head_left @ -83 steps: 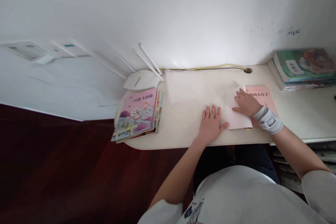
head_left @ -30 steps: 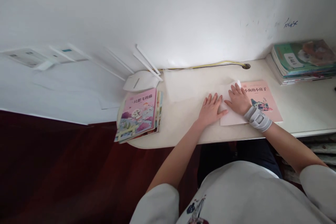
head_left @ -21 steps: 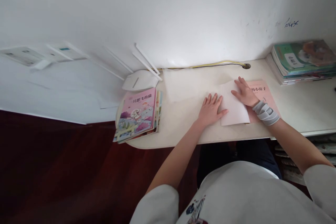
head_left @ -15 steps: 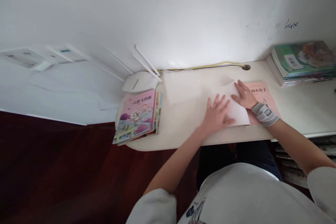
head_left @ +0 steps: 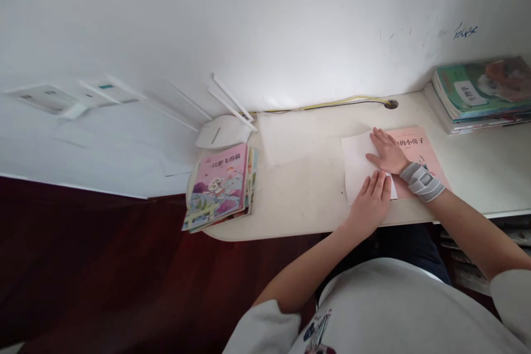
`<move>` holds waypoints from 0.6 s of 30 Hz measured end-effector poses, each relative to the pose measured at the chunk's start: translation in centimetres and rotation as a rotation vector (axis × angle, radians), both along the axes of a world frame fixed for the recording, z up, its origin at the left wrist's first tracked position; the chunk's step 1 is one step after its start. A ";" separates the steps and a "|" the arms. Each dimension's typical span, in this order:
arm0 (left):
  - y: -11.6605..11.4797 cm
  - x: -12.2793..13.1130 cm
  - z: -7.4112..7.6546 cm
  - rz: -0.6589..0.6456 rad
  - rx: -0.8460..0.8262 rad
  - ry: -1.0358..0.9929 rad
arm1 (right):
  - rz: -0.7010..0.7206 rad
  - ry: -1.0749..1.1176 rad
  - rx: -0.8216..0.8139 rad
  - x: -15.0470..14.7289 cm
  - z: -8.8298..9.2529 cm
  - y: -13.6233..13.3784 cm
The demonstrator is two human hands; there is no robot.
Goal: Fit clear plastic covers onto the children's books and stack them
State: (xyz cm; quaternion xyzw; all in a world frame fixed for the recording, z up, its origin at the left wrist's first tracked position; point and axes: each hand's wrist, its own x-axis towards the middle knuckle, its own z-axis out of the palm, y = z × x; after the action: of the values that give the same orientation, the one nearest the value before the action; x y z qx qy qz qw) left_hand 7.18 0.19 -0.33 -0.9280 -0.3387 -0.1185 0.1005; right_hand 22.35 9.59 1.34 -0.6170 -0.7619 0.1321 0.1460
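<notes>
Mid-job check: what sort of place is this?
Likely a child's study corner at home: a small desk against a pen-marked wall, a pink-topped stack of picture books, a green-topped stack at the other end, and a white router.

A pale bench (head_left: 307, 199) with a rounded left end carries a pink book (head_left: 418, 146) near its front edge. A white sheet (head_left: 357, 163) overlaps the book's left side. Well left of the book lie a pile of picture books (head_left: 219, 185) and a white router (head_left: 224, 131). A yellow cable (head_left: 332, 103) runs behind the book, and a stack of books (head_left: 485, 94) sits behind it to the right.
</notes>
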 end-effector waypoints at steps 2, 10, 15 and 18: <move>-0.1 -0.1 0.2 -0.012 -0.015 0.002 | -0.010 -0.006 0.003 0.0 0.0 -0.1; -0.1 -0.9 0.2 0.009 -0.071 0.058 | 0.039 0.007 0.015 0.0 0.0 -0.2; -0.4 -1.4 0.5 0.056 -0.051 0.105 | 0.118 -0.081 0.030 0.0 -0.3 -0.2; -0.9 -1.6 0.7 0.068 -0.050 0.117 | 0.164 -0.110 0.058 0.0 -0.6 -0.2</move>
State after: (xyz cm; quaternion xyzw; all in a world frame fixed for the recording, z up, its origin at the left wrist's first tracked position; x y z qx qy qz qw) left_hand 5.58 -0.69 0.40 -0.9235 -0.3666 -0.0520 0.1008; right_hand 22.35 9.35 0.78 -0.5543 -0.8204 0.0873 0.1102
